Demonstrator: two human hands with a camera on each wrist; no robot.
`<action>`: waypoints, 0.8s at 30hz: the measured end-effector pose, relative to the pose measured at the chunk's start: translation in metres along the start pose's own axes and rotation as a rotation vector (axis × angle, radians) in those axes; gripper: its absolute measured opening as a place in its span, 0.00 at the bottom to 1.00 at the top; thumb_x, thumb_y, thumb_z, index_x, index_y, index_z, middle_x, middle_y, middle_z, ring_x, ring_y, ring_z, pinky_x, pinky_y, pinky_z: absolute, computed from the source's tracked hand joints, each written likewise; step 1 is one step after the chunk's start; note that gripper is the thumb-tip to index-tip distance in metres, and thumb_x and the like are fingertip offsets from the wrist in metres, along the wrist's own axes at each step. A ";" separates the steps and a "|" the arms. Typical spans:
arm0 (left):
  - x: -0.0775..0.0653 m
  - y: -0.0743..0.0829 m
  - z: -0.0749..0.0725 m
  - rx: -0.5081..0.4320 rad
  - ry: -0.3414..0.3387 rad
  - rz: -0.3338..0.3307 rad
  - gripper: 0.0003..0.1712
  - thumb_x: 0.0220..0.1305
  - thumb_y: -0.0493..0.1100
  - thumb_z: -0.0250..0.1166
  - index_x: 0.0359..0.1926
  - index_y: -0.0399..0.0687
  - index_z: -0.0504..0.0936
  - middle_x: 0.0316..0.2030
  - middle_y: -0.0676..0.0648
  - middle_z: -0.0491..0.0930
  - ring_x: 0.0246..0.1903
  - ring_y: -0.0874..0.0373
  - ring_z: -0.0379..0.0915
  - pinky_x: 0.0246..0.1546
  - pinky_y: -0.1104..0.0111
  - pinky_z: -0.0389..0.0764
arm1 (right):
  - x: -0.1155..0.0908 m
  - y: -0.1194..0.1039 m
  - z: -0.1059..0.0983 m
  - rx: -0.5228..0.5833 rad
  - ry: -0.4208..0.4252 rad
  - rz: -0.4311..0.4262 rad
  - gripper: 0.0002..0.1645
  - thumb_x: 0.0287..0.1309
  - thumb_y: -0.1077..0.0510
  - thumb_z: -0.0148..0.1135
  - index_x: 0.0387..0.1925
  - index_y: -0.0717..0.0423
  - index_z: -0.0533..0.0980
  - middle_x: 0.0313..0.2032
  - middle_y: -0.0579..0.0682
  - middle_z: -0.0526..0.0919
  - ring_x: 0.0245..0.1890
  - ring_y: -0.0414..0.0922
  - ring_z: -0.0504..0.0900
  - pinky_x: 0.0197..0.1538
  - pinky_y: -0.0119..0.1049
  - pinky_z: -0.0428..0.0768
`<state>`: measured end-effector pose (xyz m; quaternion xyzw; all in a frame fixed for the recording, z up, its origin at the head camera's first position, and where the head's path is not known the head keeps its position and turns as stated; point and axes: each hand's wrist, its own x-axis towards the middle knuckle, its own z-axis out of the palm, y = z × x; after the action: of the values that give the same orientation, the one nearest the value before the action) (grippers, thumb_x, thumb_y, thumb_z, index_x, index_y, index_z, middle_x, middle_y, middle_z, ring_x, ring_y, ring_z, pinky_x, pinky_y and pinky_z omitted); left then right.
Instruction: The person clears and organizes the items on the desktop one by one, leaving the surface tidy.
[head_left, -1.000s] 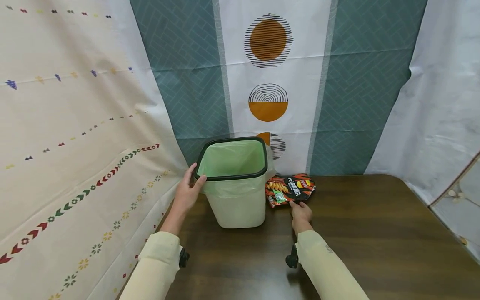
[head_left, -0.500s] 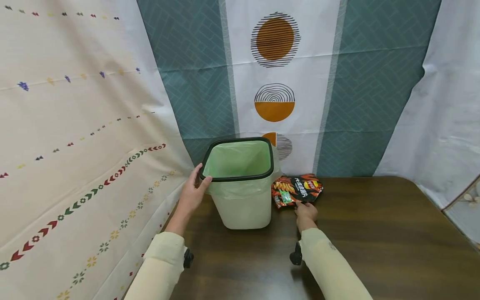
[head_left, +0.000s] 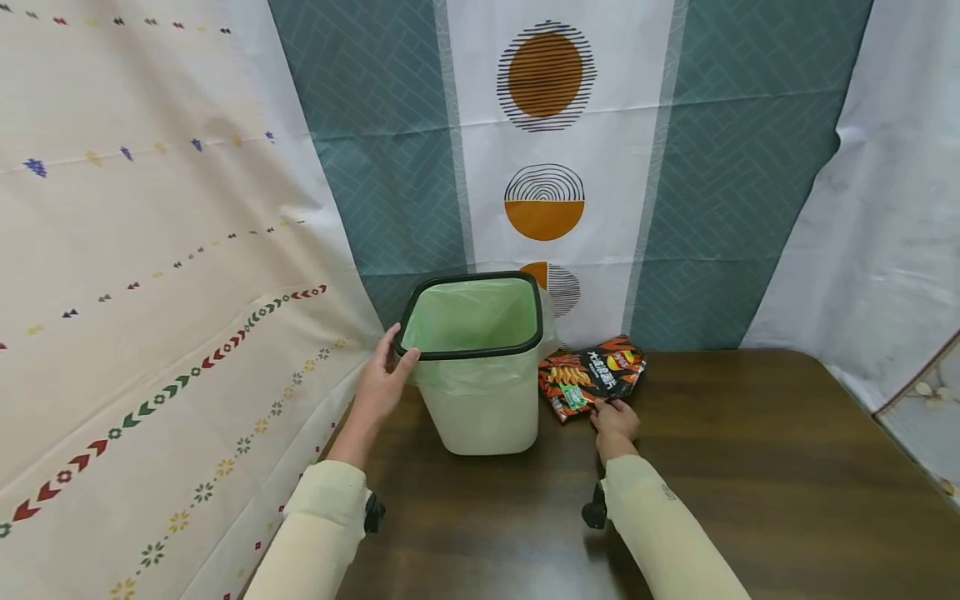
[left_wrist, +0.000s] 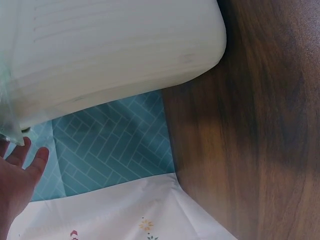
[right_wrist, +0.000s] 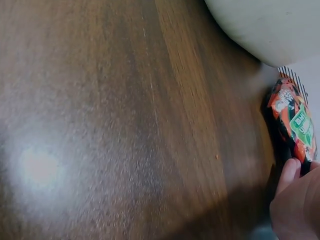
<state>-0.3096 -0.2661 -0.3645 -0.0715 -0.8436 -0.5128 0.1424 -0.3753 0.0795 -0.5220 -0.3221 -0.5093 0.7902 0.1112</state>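
Observation:
A pale trash bin [head_left: 476, 412] with a black rim and a thin green liner bag [head_left: 472, 317] stands upright on the table. My left hand [head_left: 381, 383] holds its rim at the near left corner, thumb in front and fingers along the side. In the left wrist view the fingertips meet the liner's edge, partly out of frame. Right of the bin is a black and orange chip bag [head_left: 592, 375]. My right hand [head_left: 617, 421] pinches its near edge. The right wrist view shows thumb and fingers at the end of the bag, partly cut off.
The brown wooden table [head_left: 750, 467] stretches to the right and toward me. A patterned cream cloth [head_left: 187, 292] hangs close on the left. Behind the bin and bag hangs a teal and white curtain [head_left: 405, 192]. A white cloth [head_left: 862, 250] borders the right side.
The chip bag has turned and tipped up slightly, its far edge now higher, with the right hand at its near edge. The left hand and bin stay together; the head view has shifted slightly.

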 end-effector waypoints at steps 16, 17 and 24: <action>0.002 0.001 0.000 -0.028 -0.023 -0.027 0.42 0.73 0.61 0.55 0.79 0.56 0.50 0.76 0.40 0.48 0.74 0.50 0.46 0.70 0.52 0.56 | -0.004 -0.035 -0.030 0.009 -0.022 -0.049 0.24 0.64 0.69 0.59 0.62 0.66 0.72 0.51 0.57 0.76 0.43 0.46 0.79 0.46 0.32 0.81; 0.002 0.001 0.000 -0.028 -0.026 -0.028 0.42 0.73 0.61 0.55 0.79 0.56 0.50 0.76 0.41 0.47 0.74 0.50 0.45 0.70 0.52 0.55 | -0.004 -0.037 -0.032 0.014 -0.028 -0.056 0.24 0.65 0.69 0.59 0.62 0.66 0.72 0.51 0.56 0.75 0.43 0.46 0.79 0.48 0.33 0.81; 0.002 -0.002 0.000 -0.012 -0.025 -0.034 0.42 0.73 0.62 0.54 0.79 0.57 0.49 0.77 0.41 0.46 0.75 0.49 0.44 0.71 0.52 0.54 | -0.007 -0.062 -0.043 0.012 -0.059 -0.104 0.23 0.65 0.68 0.60 0.61 0.66 0.72 0.51 0.55 0.74 0.39 0.42 0.79 0.50 0.34 0.81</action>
<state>-0.3114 -0.2672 -0.3652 -0.0645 -0.8432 -0.5194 0.1229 -0.3530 0.1353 -0.4769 -0.2712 -0.5238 0.7955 0.1388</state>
